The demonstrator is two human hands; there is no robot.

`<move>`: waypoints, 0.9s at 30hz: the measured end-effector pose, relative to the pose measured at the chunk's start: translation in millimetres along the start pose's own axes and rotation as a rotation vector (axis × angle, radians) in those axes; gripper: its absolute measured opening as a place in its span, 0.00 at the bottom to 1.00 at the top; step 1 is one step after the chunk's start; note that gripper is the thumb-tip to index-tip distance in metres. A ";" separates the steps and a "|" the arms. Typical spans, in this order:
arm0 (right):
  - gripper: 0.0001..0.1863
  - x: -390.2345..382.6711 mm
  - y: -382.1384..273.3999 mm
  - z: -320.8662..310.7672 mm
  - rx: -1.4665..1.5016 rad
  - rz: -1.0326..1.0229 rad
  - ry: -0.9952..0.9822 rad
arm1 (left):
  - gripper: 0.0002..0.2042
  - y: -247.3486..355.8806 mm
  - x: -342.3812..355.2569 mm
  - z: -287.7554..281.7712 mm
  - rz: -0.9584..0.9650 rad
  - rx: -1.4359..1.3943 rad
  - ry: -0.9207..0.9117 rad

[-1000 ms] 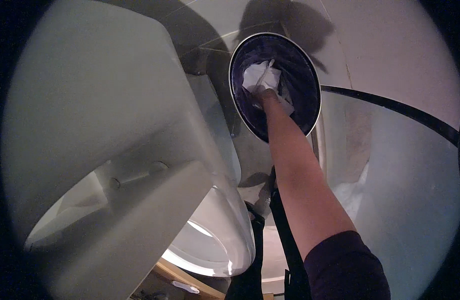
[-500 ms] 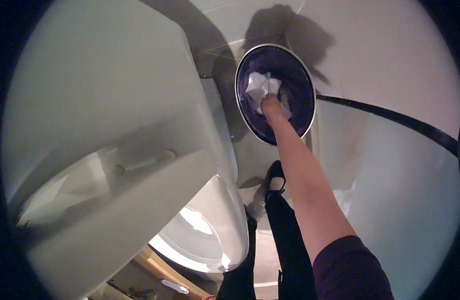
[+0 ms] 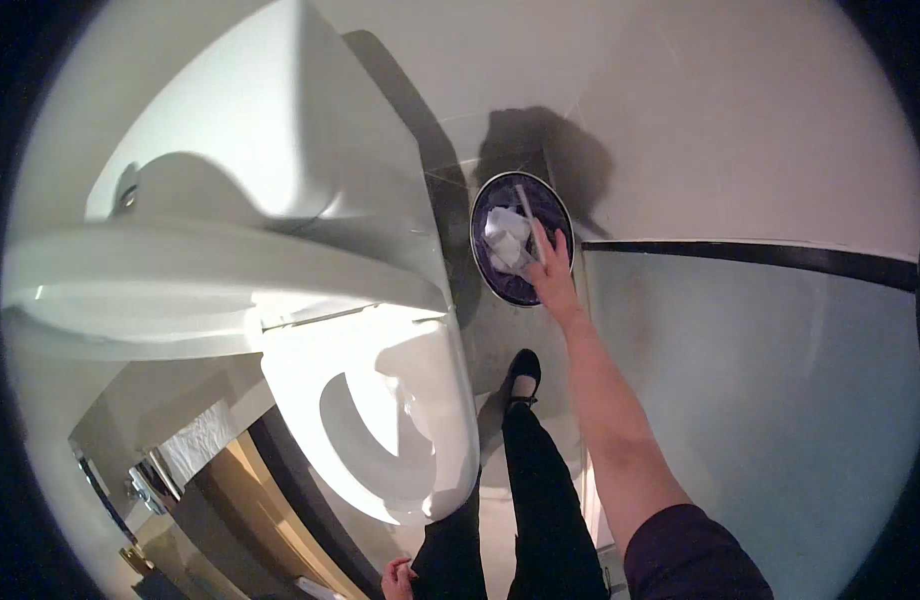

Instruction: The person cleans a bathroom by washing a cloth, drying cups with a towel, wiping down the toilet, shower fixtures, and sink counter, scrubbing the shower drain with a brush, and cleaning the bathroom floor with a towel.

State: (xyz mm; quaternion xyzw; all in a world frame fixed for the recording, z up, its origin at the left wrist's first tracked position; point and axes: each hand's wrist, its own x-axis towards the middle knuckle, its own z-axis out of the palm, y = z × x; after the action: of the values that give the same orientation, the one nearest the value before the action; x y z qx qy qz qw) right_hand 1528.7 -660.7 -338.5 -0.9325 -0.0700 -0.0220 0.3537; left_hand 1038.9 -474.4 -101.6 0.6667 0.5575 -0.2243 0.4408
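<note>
An oval waste bin (image 3: 474, 262), lined in dark purple with a pale rim, stands on the floor. Crumpled white paper (image 3: 506, 238) lies inside it. Over the bin's right side, my right hand (image 3: 553, 275) has its thumb and a finger closed on a thin white stick (image 3: 525, 205), with another finger held apart. The stick slants up and left across the bin's opening. Low beside my left thigh, part of my left hand (image 3: 397, 579) shows with curled fingers; whatever it may hold is hidden.
The toilet seat (image 3: 448, 375) is down, with the big lid (image 3: 180, 290) raised behind it and a white tank (image 3: 230, 120) beyond. A bathtub wall (image 3: 760, 420) runs along the right. At lower left are hanging paper (image 3: 202, 438) and a wooden edge (image 3: 280, 500). My black shoe (image 3: 526, 366) is below the bin.
My right hand has come up from deep inside the bin, and the white stick now shows by its fingers. The view has shifted back, showing more of the toilet and my left hand.
</note>
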 end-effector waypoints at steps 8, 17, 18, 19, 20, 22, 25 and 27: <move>0.20 8.7 -31.0 -78.3 0.244 0.178 -0.249 | 0.11 -64.8 14.1 -21.8 -0.084 -0.266 -0.144; 0.22 -2.9 -142.9 -164.8 0.291 0.145 -0.122 | 0.10 -98.9 24.6 -66.0 0.049 -0.336 -0.165; 0.22 -1.5 -162.1 -180.6 0.657 0.499 -0.339 | 0.10 -102.9 22.8 -68.4 0.054 -0.339 -0.168; 0.27 0.7 -166.1 -197.5 0.869 0.573 -0.428 | 0.10 -100.6 22.9 -67.3 0.065 -0.341 -0.198; 0.27 4.4 -157.1 -208.6 0.849 0.573 -0.401 | 0.10 -95.1 23.2 -61.9 0.078 -0.342 -0.243; 0.23 5.3 -132.4 -225.4 -0.105 0.088 -0.051 | 0.10 -85.9 20.5 -52.7 0.116 -0.285 -0.277; 0.25 -39.2 -186.7 -233.6 0.706 0.311 -0.166 | 0.10 -99.3 16.1 -66.0 0.092 -0.212 -0.229; 0.25 -87.3 -198.9 -251.0 0.994 0.439 -0.232 | 0.10 -102.5 15.9 -65.7 0.086 -0.202 -0.247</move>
State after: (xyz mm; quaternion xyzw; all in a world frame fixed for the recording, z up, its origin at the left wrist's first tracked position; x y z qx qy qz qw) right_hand 1415.5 -689.9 -27.8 -0.6422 0.0854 0.1907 0.7375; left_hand 934.2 -411.8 -115.3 0.6097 0.4897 -0.2280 0.5801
